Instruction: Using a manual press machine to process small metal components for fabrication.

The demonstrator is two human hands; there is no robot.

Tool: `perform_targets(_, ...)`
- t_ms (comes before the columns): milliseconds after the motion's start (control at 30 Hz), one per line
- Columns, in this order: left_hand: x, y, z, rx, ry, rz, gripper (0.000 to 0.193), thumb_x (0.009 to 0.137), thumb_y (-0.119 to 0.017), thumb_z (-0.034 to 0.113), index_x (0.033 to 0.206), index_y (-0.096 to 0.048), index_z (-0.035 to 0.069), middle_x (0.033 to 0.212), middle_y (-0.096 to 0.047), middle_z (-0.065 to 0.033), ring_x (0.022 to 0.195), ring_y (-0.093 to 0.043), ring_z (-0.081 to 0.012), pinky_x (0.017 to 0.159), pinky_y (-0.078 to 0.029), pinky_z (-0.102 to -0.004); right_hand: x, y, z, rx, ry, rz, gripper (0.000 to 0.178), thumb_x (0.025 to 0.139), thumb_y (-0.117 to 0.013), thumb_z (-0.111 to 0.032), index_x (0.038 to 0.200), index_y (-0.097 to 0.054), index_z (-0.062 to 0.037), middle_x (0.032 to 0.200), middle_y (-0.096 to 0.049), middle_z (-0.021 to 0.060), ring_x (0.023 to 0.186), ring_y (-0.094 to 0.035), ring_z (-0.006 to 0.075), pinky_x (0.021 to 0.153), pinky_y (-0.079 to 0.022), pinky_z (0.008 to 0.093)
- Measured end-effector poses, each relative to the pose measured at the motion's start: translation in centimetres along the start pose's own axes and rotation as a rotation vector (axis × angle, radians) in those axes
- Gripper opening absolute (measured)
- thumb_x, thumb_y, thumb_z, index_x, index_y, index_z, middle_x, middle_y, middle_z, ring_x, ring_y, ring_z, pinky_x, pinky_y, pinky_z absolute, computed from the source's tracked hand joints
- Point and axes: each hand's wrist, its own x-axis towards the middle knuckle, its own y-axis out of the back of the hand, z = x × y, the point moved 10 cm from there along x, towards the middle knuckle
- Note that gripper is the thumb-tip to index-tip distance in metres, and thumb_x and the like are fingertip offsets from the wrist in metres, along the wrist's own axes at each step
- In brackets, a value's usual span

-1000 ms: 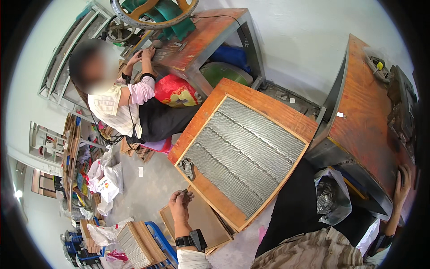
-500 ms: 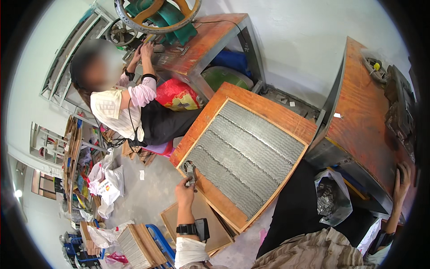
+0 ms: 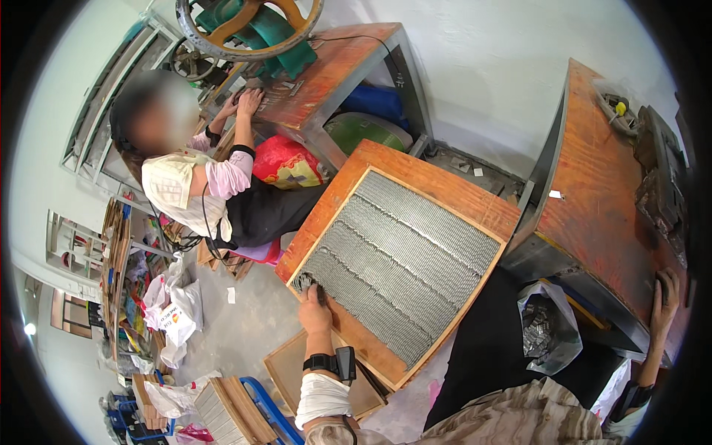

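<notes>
Several bands of small grey metal pieces (image 3: 415, 259) are laid in a shallow, pale-rimmed wooden tray (image 3: 354, 331) on a red-brown wooden table (image 3: 445, 194). At the tray's left corner, a loose grey metal cluster (image 3: 302, 282) is met by the left hand (image 3: 314, 305); whether its fingers are closed on a piece cannot be told. At a second red-brown table's (image 3: 593, 170) near edge, the right hand (image 3: 665, 294) is rested, its grip unclear. Light fingertip pressure is probably best used, so neighbouring rows are not nudged.

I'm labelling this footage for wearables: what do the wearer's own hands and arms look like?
The bare left hand has a black wrist strap, boxy dark device and white sleeve; the bare right hand has a dark wristband and pale sleeve.
</notes>
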Motion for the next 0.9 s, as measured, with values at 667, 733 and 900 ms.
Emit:
perform_targets(667, 0.9, -1.8, -4.3, 0.238, 0.606, 0.005, 0.072, 0.078, -0.060, 0.041, 0.137, -0.035, 0.009, 0.144, -0.030, -0.0058, 0.134, -0.023, -0.0302, 0.099, -0.022, -0.0639, -0.9, -0.5, 2.7, -0.040, -0.027, -0.032, 0.021, 0.089, -0.048, -0.005, 0.107, -0.059, 0.0012, 0.120, -0.053, 0.0170, 0.116, -0.049, 0.0310, 0.099, -0.035, 0.0356)
perform_targets(733, 0.9, -1.7, -4.2, 0.258, 0.558, 0.033, 0.069, 0.077, -0.061, 0.039, 0.135, -0.038, 0.008, 0.142, -0.033, -0.0069, 0.132, -0.026, -0.0305, 0.099, -0.022, -0.0625, -1.1, -0.6, 3.2, -0.094, -0.021, -0.020, 0.021, 0.090, -0.048, -0.006, 0.107, -0.059, 0.0006, 0.120, -0.053, 0.0164, 0.116, -0.048, 0.0310, 0.100, -0.035, 0.0358)
perform_targets(900, 1.8, -1.0, -3.4, 0.240, 0.380, 0.124, 0.063, 0.072, -0.066, 0.032, 0.125, -0.046, 0.006, 0.130, -0.046, -0.0111, 0.124, -0.037, -0.0304, 0.099, -0.024, -0.0566, -1.1, -0.6, 3.2, -0.115, -0.020, -0.045, 0.022, 0.090, -0.047, -0.006, 0.108, -0.059, 0.0001, 0.120, -0.054, 0.0158, 0.117, -0.048, 0.0308, 0.102, -0.034, 0.0367)
